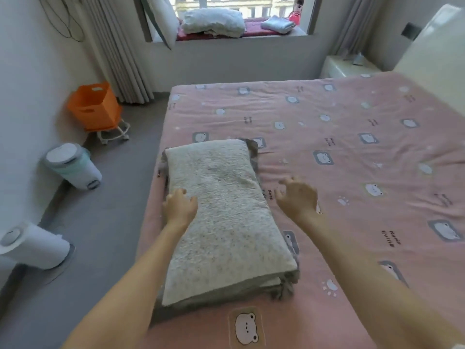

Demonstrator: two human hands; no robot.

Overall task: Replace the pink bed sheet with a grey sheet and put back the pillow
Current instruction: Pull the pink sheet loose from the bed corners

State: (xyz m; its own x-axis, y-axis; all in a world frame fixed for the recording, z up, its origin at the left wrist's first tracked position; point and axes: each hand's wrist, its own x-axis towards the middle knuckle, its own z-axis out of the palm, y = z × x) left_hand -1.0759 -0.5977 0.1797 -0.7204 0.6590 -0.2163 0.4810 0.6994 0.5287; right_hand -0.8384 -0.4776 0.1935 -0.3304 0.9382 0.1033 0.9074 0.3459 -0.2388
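A pink bed sheet (327, 152) printed with small bear patches covers the whole bed. A long pillow (221, 217) with a fuzzy cream top and a grey underside lies lengthwise near the bed's left edge. My left hand (180, 206) rests with spread fingers on the pillow's left side. My right hand (298, 197) hovers just right of the pillow, above the sheet, fingers spread and holding nothing. A folded grey cloth (278, 24) lies on the window sill at the back; whether it is the grey sheet I cannot tell.
An orange basket (94, 107) on a wheeled stand, a lidded bin (73, 165) and a white appliance (32, 245) stand on the grey floor along the left wall. A white folded blanket (214, 21) sits on the sill. A bedside cabinet (349, 68) is at the far right.
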